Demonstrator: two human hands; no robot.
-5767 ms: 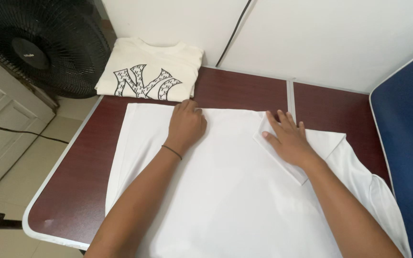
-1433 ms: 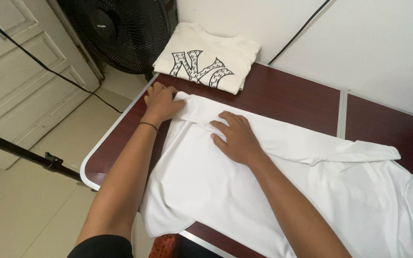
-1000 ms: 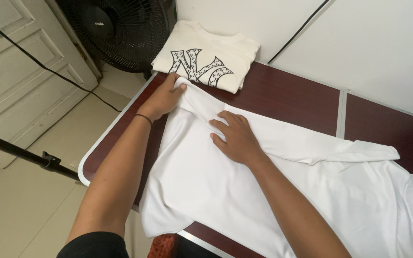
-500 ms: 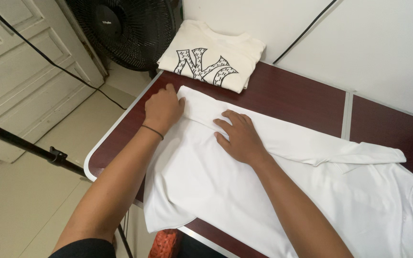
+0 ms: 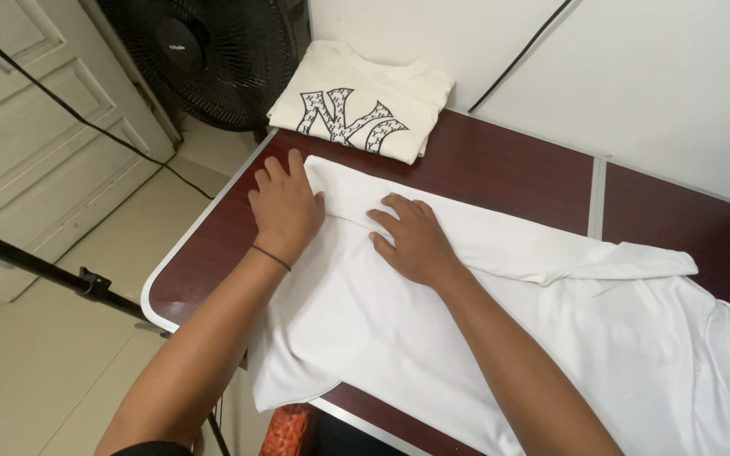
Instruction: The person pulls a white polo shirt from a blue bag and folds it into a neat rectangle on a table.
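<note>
A white shirt [image 5: 500, 329] lies spread across the dark red table [image 5: 509, 169], and taking that shirt as the landmark everything else falls into place: its far long edge has been turned over towards the middle as a narrow band, its near left corner hangs slightly past the table's front rim, and its right end with the loose sleeve trails off towards the right of the view. The left hand [image 5: 285, 207] lies flat at the shirt's far left corner, palm down, fingers straight and slightly apart, half on the cloth and half on the bare table just beside the edge; it clamps on nothing. The right hand [image 5: 411, 241] rests a little further in along the same folded band, also palm down, fingers spread and pressing the fold into the cloth beneath, with nothing pinched between them. Beyond the shirt's far left corner, against the wall, sits a cream shirt with a patterned emblem [image 5: 361, 101], folded square and not touching the white one. Left of that, off the table, stands a black fan [image 5: 192, 55], and a black stand pole [image 5: 52, 274] crosses the floor to the left of the shirt's near corner. By the look of it the step in hand is flattening the first lengthwise fold at its left end; the next move would call for keeping that crease pinned while the palms run towards the sleeve, so the band stays even in width
</note>
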